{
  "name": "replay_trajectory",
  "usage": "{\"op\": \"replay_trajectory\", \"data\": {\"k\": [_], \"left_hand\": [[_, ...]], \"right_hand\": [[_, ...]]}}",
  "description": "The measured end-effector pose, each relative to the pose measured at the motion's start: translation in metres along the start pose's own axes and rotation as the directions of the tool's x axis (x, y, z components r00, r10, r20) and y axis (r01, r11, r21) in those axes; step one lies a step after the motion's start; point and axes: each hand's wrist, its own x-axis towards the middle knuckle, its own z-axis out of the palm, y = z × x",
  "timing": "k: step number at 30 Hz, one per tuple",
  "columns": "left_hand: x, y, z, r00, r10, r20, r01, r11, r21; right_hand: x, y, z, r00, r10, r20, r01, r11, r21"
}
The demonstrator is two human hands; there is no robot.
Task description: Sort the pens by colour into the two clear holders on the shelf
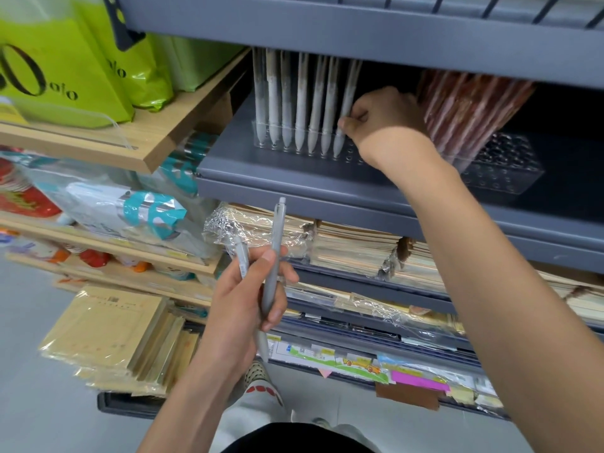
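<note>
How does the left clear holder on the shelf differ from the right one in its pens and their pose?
The left holder carries pale grey pens; the right holder carries reddish-brown pens. The pale grey pens stand nearly upright in a row along the left holder's front; the reddish-brown pens lean in a bunch, leaving the right holder's front holes bare. Both holders are clear, with round holes, on one grey shelf.

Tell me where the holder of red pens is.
In the head view, the red-pen holder stands on the grey shelf, right of the right hand and the grey-pen holder.
</note>
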Motion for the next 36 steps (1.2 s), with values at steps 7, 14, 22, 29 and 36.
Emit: {"op": "replay_trajectory", "data": {"k": [7,14,22,29,36], "left_hand": [[-0.001,0.002,0.009,0.998,0.067,-0.001,-0.066,0.992,0.109],[0.002,-0.004,0.02,0.998,0.055,0.03,-0.059,0.988,0.141],[0.009,-0.011,0.034,0.999,-0.011,0.03,0.006,0.987,0.161],[0.017,-0.014,0.036,1.0,0.0,0.019,-0.004,0.985,0.171],[0.029,-0.012,0.033,1.0,0.022,0.006,-0.023,0.974,0.227]], "right_hand": [[-0.037,0.01,0.005,0.994,-0.016,-0.112,0.053,0.938,0.343],[-0.106,0.022,0.01,0.94,-0.255,0.225,0.048,0.756,0.653],[-0.116,0.031,0.009,0.951,-0.187,0.247,-0.104,0.557,0.824],[-0.125,0.035,0.01,0.979,-0.073,0.19,-0.113,0.581,0.806],[-0.118,0.034,0.01,0.963,-0.094,0.251,-0.139,0.628,0.766]]}}
